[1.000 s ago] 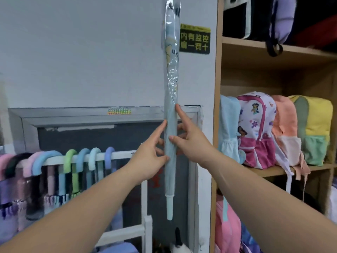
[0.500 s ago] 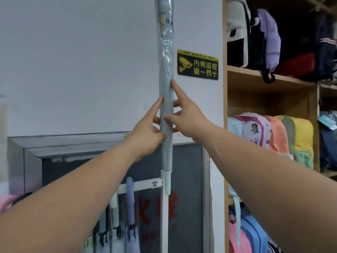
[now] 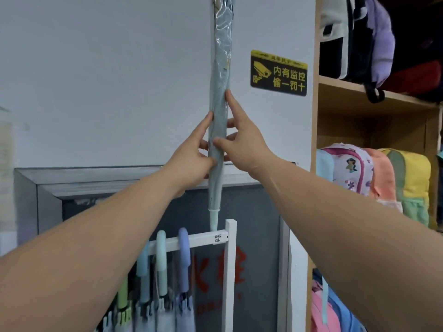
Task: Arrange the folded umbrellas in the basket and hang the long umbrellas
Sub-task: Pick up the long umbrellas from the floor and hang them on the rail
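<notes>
Nearest, two bare forearms stretched up and forward from the bottom corners. At their ends, the left hand (image 3: 191, 154) and the right hand (image 3: 242, 144), close together, both holding one long umbrella (image 3: 219, 104). Left fingers (image 3: 205, 125) pressed on its left side, thumb on the front. Right thumb across the front just beside the left thumb, right index finger straight up along the right edge, other right fingers curled behind.

Long umbrella upright, closed, pale grey-blue, inside a clear plastic sleeve, upper end cut off by the top of the picture. Its pale tip (image 3: 214, 220) pointing down, just above the white rail (image 3: 203, 240) of a rack and near the white post (image 3: 230, 271); touching the rail or not, cannot tell.

Below, on the same rail, hung umbrellas (image 3: 183, 255) by curved handles: a purple one, a mint one, a light blue one, and further left a green one partly hidden by the left forearm.

Behind, a white wall (image 3: 107, 80) with a black and yellow camera sign (image 3: 278, 72), and a grey frame lower down. Far right, wooden shelves (image 3: 359, 89) with backpacks (image 3: 350, 168) in pink, orange, yellow and purple.
</notes>
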